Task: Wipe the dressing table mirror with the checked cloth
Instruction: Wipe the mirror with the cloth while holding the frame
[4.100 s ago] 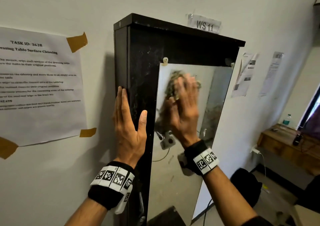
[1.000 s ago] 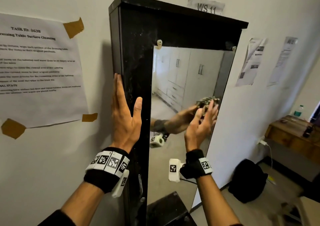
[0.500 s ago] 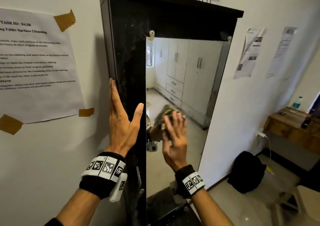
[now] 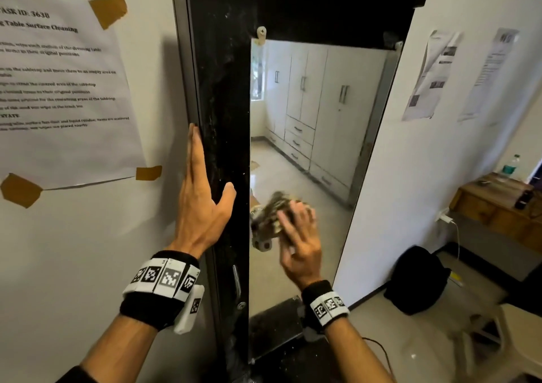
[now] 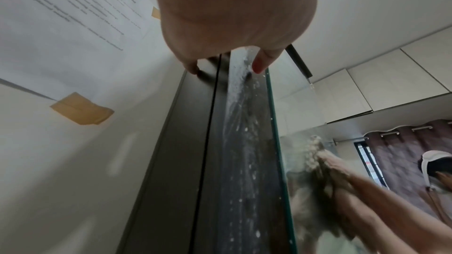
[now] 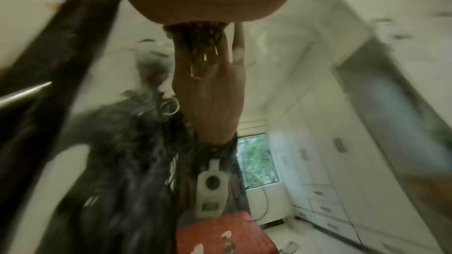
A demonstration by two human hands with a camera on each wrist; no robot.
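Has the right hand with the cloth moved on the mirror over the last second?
Yes. The right hand with the cloth has gone from the mirror's right edge across to its left edge, and lower, farther from the top clip.

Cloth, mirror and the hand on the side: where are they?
checked cloth (image 4: pixel 274 211): head view, crumpled part left of the fingers.
mirror (image 4: pixel 308 112): head view, bare upper glass.
left hand (image 4: pixel 202 206): head view, back of the hand.
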